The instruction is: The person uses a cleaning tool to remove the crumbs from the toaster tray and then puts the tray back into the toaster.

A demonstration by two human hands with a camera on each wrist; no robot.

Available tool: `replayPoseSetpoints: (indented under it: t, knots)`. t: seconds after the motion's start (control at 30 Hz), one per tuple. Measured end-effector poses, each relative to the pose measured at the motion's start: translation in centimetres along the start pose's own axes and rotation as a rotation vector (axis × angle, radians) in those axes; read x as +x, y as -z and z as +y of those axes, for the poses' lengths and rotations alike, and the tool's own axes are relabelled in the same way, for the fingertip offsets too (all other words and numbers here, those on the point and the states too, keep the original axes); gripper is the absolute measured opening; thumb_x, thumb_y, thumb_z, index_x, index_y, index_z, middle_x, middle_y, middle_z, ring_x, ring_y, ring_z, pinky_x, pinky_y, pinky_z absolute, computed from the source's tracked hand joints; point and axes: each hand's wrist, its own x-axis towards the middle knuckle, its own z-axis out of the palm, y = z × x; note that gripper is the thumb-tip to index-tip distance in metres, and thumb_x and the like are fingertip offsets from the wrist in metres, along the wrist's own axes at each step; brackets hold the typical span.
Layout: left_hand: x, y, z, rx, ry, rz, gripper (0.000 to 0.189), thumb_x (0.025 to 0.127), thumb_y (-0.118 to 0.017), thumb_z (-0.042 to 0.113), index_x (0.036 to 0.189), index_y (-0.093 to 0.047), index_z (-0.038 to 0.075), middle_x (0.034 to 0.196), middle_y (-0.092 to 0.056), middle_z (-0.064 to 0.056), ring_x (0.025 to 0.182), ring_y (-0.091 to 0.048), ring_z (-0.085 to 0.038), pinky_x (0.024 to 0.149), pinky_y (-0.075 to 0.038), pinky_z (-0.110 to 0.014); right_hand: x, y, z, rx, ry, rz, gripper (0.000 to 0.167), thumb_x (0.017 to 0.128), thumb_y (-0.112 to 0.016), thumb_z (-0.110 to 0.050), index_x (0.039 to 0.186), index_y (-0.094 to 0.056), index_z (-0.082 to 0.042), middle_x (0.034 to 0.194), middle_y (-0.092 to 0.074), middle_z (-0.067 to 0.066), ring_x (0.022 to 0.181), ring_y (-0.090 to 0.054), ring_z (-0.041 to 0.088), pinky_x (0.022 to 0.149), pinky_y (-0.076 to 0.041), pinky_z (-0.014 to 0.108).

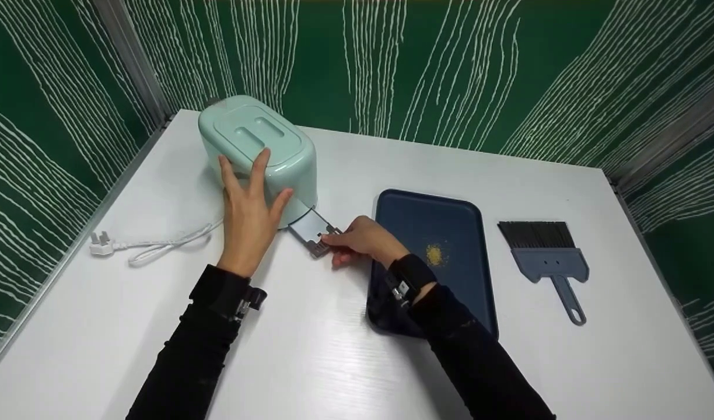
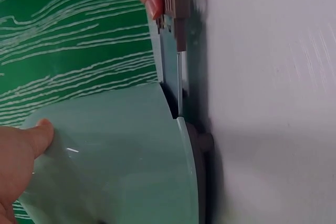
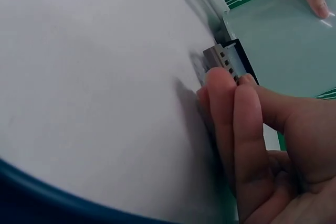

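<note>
A mint-green toaster with a matching cover on top stands at the back left of the table. My left hand rests on it with fingers spread, fingertips near the cover's edge and thumb against its side. From a slot low in the toaster's near end, a crumb tray with a grey-brown end piece sticks partway out. My right hand pinches that end piece between thumb and fingers. In the left wrist view, the tray lies low, close over the table.
Under my right forearm lies a dark blue tray with a small heap of yellowish crumbs. A grey-blue brush with black bristles lies at the right. The toaster's white cord and plug rest at the left. Green walls surround the table.
</note>
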Motion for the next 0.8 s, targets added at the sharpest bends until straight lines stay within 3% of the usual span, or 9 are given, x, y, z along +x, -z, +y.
replayPoseSetpoints:
  t: [0.23, 0.8]
  knots:
    - [0.0, 0.0, -0.1, 0.007, 0.009, -0.003, 0.074, 0.1, -0.075, 0.039, 0.164, -0.042, 0.024, 0.169, -0.004, -0.047, 0.152, -0.032, -0.065, 0.113, -0.049, -0.068, 0.6, -1.2, -0.6, 0.019, 0.017, 0.015, 0.041, 0.107, -0.069, -0.033, 0.073, -0.073, -0.01, 0.058, -0.069, -0.004, 0.051, -0.066, 0.003, 0.054, -0.049, 0.018]
    - [0.0, 0.0, 0.0, 0.023, -0.006, 0.007, 0.074, 0.1, -0.075, 0.04, 0.164, -0.042, 0.023, 0.167, -0.005, -0.048, 0.152, -0.031, -0.066, 0.113, -0.049, -0.069, 2.1, -2.8, -1.0, 0.171, 0.008, 0.094, 0.037, 0.107, -0.067, -0.031, 0.084, -0.077, -0.004, 0.059, -0.07, -0.002, 0.047, -0.063, 0.002, 0.05, -0.046, 0.016]
